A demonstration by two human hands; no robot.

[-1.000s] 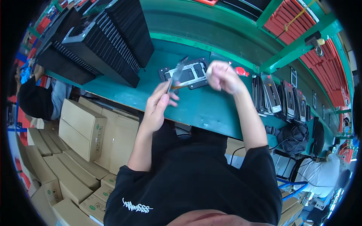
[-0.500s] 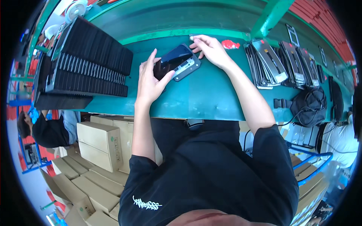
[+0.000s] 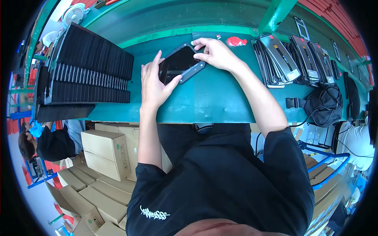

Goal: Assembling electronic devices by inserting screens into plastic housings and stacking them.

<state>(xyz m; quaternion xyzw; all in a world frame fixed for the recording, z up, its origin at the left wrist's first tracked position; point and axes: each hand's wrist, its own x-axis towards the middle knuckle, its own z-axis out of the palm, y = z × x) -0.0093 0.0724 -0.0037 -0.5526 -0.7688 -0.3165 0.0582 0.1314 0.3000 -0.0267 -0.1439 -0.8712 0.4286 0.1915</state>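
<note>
A glossy black phone-like screen [image 3: 179,63] lies flat in a dark grey frame with rounded corners [image 3: 193,72], slanted on the green bench. My left hand [image 3: 153,86] grips its left end, fingers stretched along the far side and thumb on the near edge. At the far right corner, my right hand [image 3: 215,54] has its thumb on the screen's edge and its bent index finger by the frame's outer side. A small white spot shows at that index fingertip; I cannot make out what it is. The parts underneath the screen are hidden.
Black slotted panels [image 3: 90,65] stand packed at the left. On the right are stacks of slim dark panels [image 3: 277,59] and a black bag with cables [image 3: 323,106]. A red scrap [image 3: 236,41] lies near the back. Cardboard boxes [image 3: 104,153] and another person [image 3: 57,143] are below left.
The screen, tilted with silvery parts showing beside it, now lies flat over them in the frame. My right thumb has come down onto its corner; my left hand keeps its hold.
</note>
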